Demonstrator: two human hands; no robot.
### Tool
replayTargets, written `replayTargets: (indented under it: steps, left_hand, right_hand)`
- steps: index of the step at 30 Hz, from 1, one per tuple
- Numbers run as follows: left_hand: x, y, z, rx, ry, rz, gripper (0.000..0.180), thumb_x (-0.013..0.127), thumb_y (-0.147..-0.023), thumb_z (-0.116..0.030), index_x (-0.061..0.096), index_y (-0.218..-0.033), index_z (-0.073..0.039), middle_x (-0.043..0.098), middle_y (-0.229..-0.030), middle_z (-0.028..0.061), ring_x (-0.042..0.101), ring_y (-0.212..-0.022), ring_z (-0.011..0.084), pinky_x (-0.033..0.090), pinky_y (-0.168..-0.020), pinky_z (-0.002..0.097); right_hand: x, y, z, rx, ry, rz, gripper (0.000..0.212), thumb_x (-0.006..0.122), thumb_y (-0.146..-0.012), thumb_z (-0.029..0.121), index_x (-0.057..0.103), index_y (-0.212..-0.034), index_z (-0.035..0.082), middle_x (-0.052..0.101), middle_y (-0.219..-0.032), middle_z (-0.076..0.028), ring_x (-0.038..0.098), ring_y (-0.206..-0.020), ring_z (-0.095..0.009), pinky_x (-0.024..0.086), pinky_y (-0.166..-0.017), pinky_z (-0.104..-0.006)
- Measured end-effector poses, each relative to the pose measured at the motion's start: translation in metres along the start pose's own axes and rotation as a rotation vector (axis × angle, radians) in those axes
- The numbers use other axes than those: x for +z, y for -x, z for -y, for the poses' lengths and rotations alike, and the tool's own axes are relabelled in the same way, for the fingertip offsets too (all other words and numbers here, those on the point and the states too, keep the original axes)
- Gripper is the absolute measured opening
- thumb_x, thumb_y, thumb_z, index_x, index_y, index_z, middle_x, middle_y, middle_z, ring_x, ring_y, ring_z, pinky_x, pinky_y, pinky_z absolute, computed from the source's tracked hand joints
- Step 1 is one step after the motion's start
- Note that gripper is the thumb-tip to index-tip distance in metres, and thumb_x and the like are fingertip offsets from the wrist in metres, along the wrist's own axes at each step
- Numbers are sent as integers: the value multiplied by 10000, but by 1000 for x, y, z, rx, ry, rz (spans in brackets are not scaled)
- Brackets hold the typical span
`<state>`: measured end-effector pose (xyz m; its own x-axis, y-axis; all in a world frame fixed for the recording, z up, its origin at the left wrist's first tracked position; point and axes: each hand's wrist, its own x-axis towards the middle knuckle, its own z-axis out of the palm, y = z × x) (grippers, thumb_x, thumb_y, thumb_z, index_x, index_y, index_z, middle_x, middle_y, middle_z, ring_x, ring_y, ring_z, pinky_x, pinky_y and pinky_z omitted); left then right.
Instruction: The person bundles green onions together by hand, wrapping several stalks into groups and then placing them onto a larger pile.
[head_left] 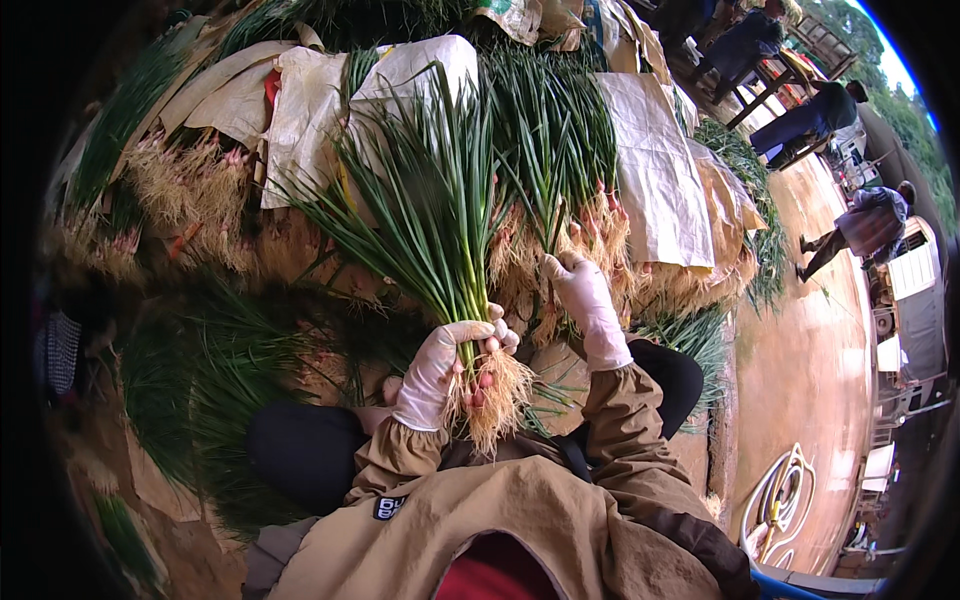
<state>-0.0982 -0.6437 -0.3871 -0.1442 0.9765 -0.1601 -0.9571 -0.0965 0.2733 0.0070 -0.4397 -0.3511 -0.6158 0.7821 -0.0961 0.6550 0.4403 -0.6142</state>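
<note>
My left hand (432, 375), in a whitish glove, is closed round a bunch of spring onions (450, 230). Their long green leaves fan up and away from me, while pinkish bulbs and pale stringy roots hang below the fist. My right hand (588, 308), gloved too, reaches to the front of the heap of spring onions (565, 125). Its thumb and fingers are pinched at the lower end of a few thin green stalks (548, 205). The roots of the heaped onions hang just beyond that hand.
Pale sheets (655, 165) lie over the heap. Loose spring onions (235, 380) cover the ground at my left. A coiled hose (778, 505) lies on the brown floor at right. Farther off, a person walks (868, 222) and others are near wooden benches.
</note>
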Motion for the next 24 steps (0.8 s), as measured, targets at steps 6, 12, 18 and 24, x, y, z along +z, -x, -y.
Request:
replayTargets:
  steps: [6, 12, 18, 24]
  left_hand:
    - [12, 9, -1, -180, -328, -370, 211, 584, -860, -138, 577, -1063, -78, 613, -823, 60, 596, -524, 189, 503, -394, 322]
    - [-14, 0, 7, -144, 82, 26, 210, 549, -817, -46, 574, -1019, 8, 628, -1027, 193, 642, -920, 331, 535, -841, 448]
    - [-3, 9, 0, -225, 115, 15, 299, 572, -821, -137, 575, -1056, 48, 642, -1030, 208, 651, -936, 331, 544, -858, 445]
    - [2, 8, 11, -133, -20, -60, 224, 616, -852, -214, 588, -854, 8, 572, -805, 80, 603, -834, 235, 509, -862, 394]
  right_hand:
    - [67, 50, 18, -404, -35, -264, 262, 611, -953, 270, 609, -836, 36, 623, -717, -19, 569, -624, -139, 477, -588, -329]
    - [68, 19, -22, 163, -1225, 372, 294, 512, -993, 385, 587, -938, 106, 508, -680, 38, 404, -567, -55, 342, -526, -199]
    - [55, 34, 21, 180, -1533, 583, 285, 557, -978, 362, 587, -927, 83, 389, -612, 80, 275, -450, -32, 239, -420, -177]
    - [58, 37, 39, 118, -1050, 250, 223, 559, -989, 279, 593, -910, 73, 524, -664, 60, 442, -496, -52, 375, -455, -211]
